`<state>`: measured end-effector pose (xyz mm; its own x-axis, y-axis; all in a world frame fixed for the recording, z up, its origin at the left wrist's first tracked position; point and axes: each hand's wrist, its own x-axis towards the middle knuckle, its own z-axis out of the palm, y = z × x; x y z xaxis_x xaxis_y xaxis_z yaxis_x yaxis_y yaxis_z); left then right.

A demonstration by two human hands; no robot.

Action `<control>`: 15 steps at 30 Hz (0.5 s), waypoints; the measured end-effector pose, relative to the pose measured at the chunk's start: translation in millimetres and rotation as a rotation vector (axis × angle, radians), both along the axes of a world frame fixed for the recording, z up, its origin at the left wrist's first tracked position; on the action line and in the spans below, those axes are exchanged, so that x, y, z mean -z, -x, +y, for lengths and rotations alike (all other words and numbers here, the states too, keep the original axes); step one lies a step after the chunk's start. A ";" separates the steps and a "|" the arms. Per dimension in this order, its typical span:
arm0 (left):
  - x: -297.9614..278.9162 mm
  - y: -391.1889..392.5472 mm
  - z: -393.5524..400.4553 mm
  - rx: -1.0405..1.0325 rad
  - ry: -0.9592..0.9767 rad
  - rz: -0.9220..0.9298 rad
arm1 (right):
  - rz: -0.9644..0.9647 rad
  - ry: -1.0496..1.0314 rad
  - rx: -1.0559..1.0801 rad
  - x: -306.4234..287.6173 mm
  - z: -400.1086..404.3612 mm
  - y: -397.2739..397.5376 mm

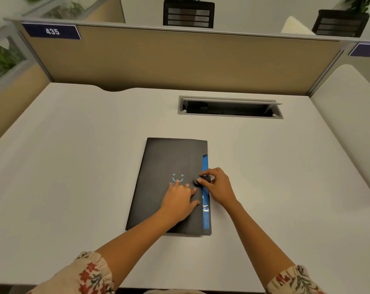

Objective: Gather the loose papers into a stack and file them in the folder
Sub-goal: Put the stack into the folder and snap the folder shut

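A black folder [169, 158] lies closed on the white desk [73, 155], lengthwise away from me, with a small blue smile mark on its cover. A blue strip [205, 164] shows along its right edge. My left hand [178, 199] rests flat on the cover, fingers spread, pressing it down. My right hand [217, 185] pinches the round black clasp [199, 181] on the flap at the folder's right edge. No loose papers are in view.
An open cable tray [229, 107] is sunk into the desk behind the folder. A tan partition [179, 58] with a "435" label [52, 31] closes off the back. Lower partitions stand at the left and right sides.
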<state>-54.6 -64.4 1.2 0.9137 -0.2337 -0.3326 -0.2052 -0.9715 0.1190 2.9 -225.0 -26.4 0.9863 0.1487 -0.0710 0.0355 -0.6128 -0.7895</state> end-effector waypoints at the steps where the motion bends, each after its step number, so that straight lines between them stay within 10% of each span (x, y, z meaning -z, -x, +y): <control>1: 1.8 -1.0 3.6 -0.006 0.036 0.018 | 0.001 0.007 0.011 0.7 1.2 -0.4; 15: 13.4 -10.4 14.2 0.000 0.082 0.026 | 0.118 -0.018 0.086 -5.4 11.1 -9.0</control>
